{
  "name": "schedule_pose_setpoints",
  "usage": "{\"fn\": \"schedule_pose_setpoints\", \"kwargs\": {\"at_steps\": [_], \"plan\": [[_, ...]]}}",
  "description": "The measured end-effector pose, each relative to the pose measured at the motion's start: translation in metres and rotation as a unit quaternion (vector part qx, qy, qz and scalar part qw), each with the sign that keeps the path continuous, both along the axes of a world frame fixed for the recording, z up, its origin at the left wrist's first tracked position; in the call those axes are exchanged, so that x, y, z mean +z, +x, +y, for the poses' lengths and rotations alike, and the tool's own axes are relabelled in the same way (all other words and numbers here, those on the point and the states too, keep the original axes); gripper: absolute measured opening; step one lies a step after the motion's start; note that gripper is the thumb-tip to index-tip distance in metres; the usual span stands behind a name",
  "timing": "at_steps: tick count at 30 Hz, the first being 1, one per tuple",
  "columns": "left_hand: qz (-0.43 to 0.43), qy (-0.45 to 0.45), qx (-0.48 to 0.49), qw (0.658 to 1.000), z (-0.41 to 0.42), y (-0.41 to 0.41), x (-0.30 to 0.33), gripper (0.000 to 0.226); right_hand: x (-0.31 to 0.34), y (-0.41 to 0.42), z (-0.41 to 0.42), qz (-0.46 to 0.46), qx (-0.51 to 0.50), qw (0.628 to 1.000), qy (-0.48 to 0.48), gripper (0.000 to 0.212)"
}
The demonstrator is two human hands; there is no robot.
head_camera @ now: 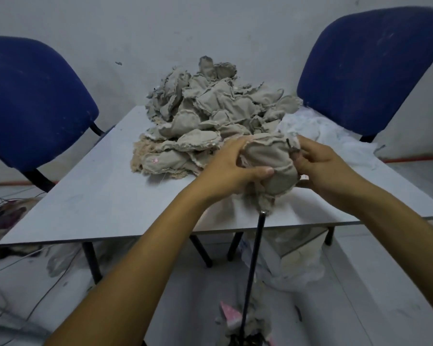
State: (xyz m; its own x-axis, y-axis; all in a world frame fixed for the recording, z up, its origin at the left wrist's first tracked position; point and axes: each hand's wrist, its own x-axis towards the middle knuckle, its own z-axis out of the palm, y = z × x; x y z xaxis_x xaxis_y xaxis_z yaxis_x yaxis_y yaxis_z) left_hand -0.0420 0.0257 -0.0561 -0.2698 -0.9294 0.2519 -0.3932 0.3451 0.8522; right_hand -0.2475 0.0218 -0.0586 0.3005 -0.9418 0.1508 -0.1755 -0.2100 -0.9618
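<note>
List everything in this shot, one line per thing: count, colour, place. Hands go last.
fabric piece: one, grey-beige, held above the table's near edge
rod: one, black, running from under the fabric piece down towards the floor
fabric pile: one heap of many pieces, grey-beige, at the far end of the table
table: one, light grey, centre
left chair: one, blue, beyond the table
right chair: one, blue, beyond the table
white material: one fluffy mass, on the table right of the pile
pink scrap: one, on the floor by the rod
left hand: grips the fabric piece
right hand: grips the fabric piece
</note>
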Motion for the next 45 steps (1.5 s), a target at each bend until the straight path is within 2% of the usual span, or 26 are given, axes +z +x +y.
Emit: {"fn": "schedule_pose_setpoints", "kwargs": {"at_steps": [2,4,6,8,11,13,15,17,18,20,21,22,23,25,26,29,31,34,36,38,41,43,45], "plan": [[-0.025,-0.040,0.039,0.998,0.002,-0.003,-0.001,0.025,-0.007,0.000,-0.001,0.079,-0.055,0.991,-0.096,0.024],[-0.041,-0.095,0.115,0.988,0.000,-0.003,-0.005,0.009,-0.013,0.006,0.002,0.175,-0.155,0.936,-0.263,0.029],[0.023,-0.078,0.142,0.987,0.000,-0.003,-0.007,0.004,-0.017,0.014,0.004,0.218,-0.177,0.867,-0.411,0.029],[0.114,-0.021,0.143,0.983,-0.001,-0.004,-0.007,0.005,-0.023,0.022,0.007,0.261,-0.141,0.829,-0.474,0.024],[0.197,0.023,0.142,0.970,0.003,-0.009,-0.006,0.005,-0.031,0.030,0.010,0.315,-0.148,0.828,-0.439,0.028],[0.226,0.032,0.161,0.960,0.003,-0.011,-0.009,0.007,-0.031,0.031,0.010,0.375,-0.159,0.836,-0.367,0.038],[0.242,0.044,0.178,0.953,0.003,-0.010,-0.011,0.008,-0.028,0.034,0.008,0.421,-0.115,0.857,-0.275,0.044],[0.226,0.064,0.192,0.953,0.002,-0.011,-0.014,0.014,-0.027,0.037,0.007,0.386,-0.079,0.891,-0.227,0.030],[0.182,0.058,0.209,0.959,0.003,-0.011,-0.016,0.025,-0.027,0.039,0.008,0.368,-0.074,0.897,-0.234,0.024],[-0.024,-0.064,0.234,0.970,0.006,-0.008,-0.018,0.047,-0.026,0.039,0.008,0.363,-0.083,0.892,-0.259,0.013],[-0.129,-0.149,0.219,0.956,0.007,-0.006,-0.017,0.052,-0.025,0.038,0.006,0.362,-0.091,0.890,-0.261,0.005],[-0.191,-0.214,0.175,0.942,0.007,-0.004,-0.016,0.052,-0.023,0.036,0.004,0.356,-0.100,0.893,-0.257,0.005],[-0.211,-0.230,0.111,0.944,0.006,-0.003,-0.014,0.049,-0.023,0.035,0.003,0.346,-0.109,0.898,-0.248,0.010],[-0.188,-0.166,0.011,0.968,0.007,-0.002,-0.014,0.047,-0.024,0.033,0.000,0.327,-0.123,0.908,-0.232,0.016],[-0.174,-0.137,-0.003,0.975,0.006,-0.001,-0.016,0.045,-0.025,0.033,-0.001,0.326,-0.125,0.909,-0.229,0.015],[-0.181,-0.119,0.027,0.976,0.001,0.002,-0.022,0.019,-0.029,0.030,-0.002,0.300,-0.101,0.927,-0.202,0.017],[-0.130,-0.080,0.051,0.987,-0.003,0.004,-0.023,0.008,-0.028,0.029,-0.001,0.282,-0.045,0.945,-0.159,0.020],[-0.037,-0.028,0.078,0.996,-0.006,0.002,-0.022,0.013,-0.029,0.027,0.005,0.292,0.042,0.951,-0.091,0.022],[-0.034,-0.005,0.075,0.997,-0.005,-0.002,-0.021,0.017,-0.031,0.025,0.006,0.299,0.050,0.948,-0.102,0.021],[-0.016,0.036,0.045,0.998,-0.004,-0.002,-0.020,0.032,-0.029,0.023,0.005,0.237,0.034,0.965,-0.108,0.012],[0.040,0.130,-0.036,0.990,-0.001,0.001,-0.016,0.049,-0.030,0.022,0.003,0.125,0.005,0.990,-0.072,0.043],[0.013,0.173,-0.095,0.980,0.002,0.003,-0.015,0.065,-0.033,0.021,0.003,0.089,-0.016,0.995,-0.044,0.042],[-0.025,0.184,-0.123,0.975,0.005,0.004,-0.015,0.059,-0.036,0.020,0.002,0.067,-0.029,0.997,-0.003,0.024]]}}
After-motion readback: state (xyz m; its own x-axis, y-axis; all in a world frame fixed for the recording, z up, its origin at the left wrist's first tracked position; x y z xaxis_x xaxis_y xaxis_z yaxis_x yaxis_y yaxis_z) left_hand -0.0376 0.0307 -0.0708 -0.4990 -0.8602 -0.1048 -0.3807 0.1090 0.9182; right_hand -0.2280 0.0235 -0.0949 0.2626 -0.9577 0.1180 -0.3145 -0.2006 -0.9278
